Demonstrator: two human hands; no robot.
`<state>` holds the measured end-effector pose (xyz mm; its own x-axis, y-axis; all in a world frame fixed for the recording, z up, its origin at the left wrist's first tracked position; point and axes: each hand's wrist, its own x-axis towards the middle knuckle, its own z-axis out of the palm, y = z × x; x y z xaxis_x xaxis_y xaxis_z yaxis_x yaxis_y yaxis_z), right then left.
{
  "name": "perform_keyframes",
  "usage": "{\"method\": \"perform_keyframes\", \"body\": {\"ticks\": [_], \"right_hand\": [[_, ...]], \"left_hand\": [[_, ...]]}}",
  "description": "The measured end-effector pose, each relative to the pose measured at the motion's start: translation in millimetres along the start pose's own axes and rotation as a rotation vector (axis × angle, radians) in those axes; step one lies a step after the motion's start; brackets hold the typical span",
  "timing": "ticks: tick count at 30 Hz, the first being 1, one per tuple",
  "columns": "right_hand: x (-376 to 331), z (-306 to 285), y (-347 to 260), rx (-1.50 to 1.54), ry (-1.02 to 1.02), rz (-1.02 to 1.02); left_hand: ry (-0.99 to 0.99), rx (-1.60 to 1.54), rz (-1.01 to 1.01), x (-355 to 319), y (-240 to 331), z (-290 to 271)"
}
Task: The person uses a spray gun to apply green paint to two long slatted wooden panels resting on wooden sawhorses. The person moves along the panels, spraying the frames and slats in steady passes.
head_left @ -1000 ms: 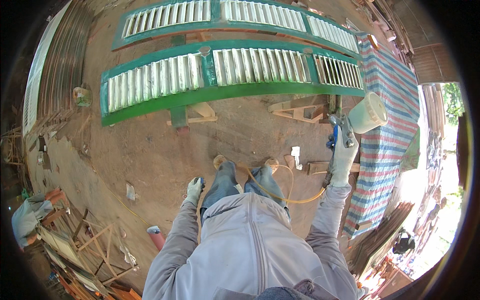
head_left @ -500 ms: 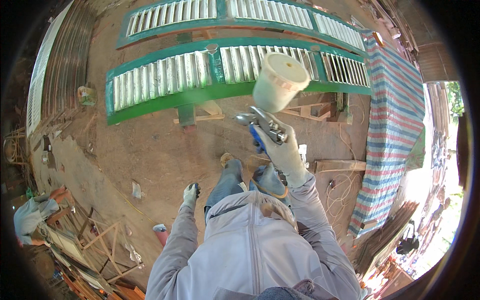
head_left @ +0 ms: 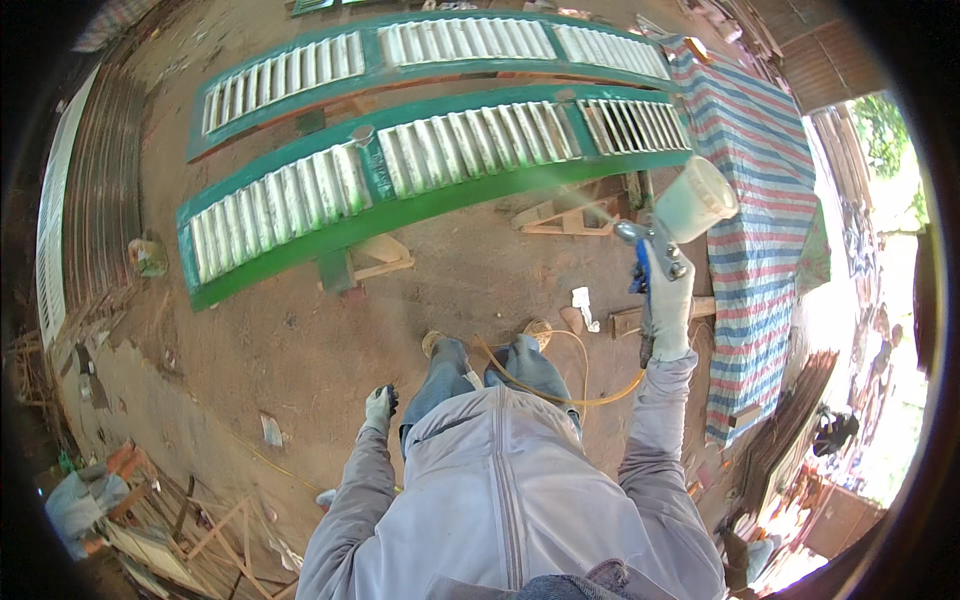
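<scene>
My right hand [head_left: 669, 305], in a pale glove with blue on its fingers, is closed round the handle of a spray gun [head_left: 652, 238]. A whitish paint cup [head_left: 697, 200] sits on top of the gun, tilted. Pale mist leaves the nozzle toward the right end of the nearer green shutter panel [head_left: 430, 208], which has whitish slats. The gun stays apart from the panel. A yellow hose [head_left: 610, 401] curves below the gun, across my legs. My left hand [head_left: 380, 408], gloved too, hangs by my left side with its fingers curled in and nothing visible in them.
A second green shutter panel [head_left: 290, 78] lies behind the first. Wooden trestles [head_left: 375, 257] support the nearer panel. A striped tarp [head_left: 755, 250] covers something at the right. Corrugated sheets [head_left: 105, 190] stand at the left. Another person [head_left: 85, 505] is at the lower left, beside wooden frames.
My right hand has moved the spray gun to the right, along the nearer panel to its right end. The panels now sit further left in view. My left hand still hangs at my side.
</scene>
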<state>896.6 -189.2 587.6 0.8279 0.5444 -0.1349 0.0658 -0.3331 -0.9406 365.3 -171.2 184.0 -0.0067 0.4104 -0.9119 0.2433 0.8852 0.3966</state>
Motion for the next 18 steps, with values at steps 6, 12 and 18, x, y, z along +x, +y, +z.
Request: {"method": "perform_keyframes", "body": {"ticks": [6, 12, 18], "right_hand": [[16.9, -49.8, 7.1, -0.076, 0.175, -0.034], [40.4, -61.7, 25.1, 0.138, -0.107, 0.01], [122.3, -123.5, 57.9, 0.078, -0.06, 0.038]], "left_hand": [[0.024, 0.081, 0.133, 20.4, 43.9, 15.5], [0.103, 0.115, 0.102, 14.4, 66.9, 54.7], [0.057, -0.011, 0.067, -5.2, 52.2, 152.5]]}}
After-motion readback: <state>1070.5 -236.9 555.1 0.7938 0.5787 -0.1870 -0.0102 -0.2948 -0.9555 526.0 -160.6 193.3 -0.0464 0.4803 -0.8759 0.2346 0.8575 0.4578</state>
